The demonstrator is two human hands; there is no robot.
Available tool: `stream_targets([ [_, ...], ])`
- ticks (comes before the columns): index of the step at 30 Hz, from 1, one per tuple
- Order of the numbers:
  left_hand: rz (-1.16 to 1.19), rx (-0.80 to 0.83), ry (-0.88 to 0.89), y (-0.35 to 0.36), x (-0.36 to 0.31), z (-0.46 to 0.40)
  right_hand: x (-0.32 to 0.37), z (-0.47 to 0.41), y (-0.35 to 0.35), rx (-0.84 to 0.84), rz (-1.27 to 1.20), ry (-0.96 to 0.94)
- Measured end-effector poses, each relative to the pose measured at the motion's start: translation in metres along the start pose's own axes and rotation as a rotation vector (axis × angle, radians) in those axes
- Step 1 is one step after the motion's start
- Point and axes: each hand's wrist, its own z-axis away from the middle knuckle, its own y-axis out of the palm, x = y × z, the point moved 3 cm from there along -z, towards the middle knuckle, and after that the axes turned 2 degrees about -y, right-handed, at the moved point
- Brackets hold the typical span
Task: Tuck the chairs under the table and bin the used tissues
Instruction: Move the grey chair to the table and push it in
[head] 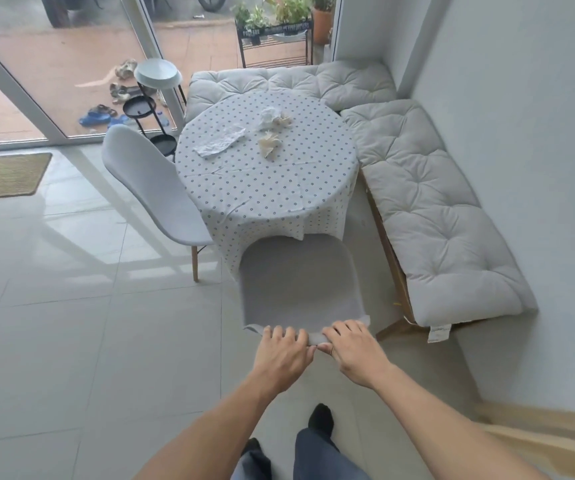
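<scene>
My left fingers [288, 332] curl over the top edge of the near chair's backrest, wrapped down onto it, and my right fingers [343, 329] do the same just beside them, so both hands grip that rim side by side. The left hand [284, 355] sits a little left of the rim's middle, the right hand [352, 351] toward its right end, thumbs almost touching below the edge. The near chair [296, 282] is a pale grey shell, and its seat front reaches the hanging edge of the tablecloth. The round table [265, 174] wears a white dotted cloth that drapes to one side. On top lie the used tissues: a flattened one [220, 142] toward the left, a crumpled wad [272, 117] farther back, and another crumpled piece [270, 143] near the middle. A second chair [156, 188] of the same kind stands at the table's left, turned at an angle, its seat beside the cloth rather than under it. A cushioned bench [428, 206] runs along the wall on the right and behind the table. I see my feet in dark socks on the tiled floor [71, 341] below my forearms
</scene>
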Motion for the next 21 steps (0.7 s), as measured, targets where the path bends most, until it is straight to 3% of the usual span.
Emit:
stream_targets([
  [12,0.092,0.116,-0.131,-0.018,-0.008,-0.072,-0.064,-0.048,-0.022,-0.006,-0.042,-0.049],
  [21,0.229,0.207,-0.160,-0.033,0.011,-0.084,-0.082,-0.053,-0.029,0.078,-0.116,-0.052],
])
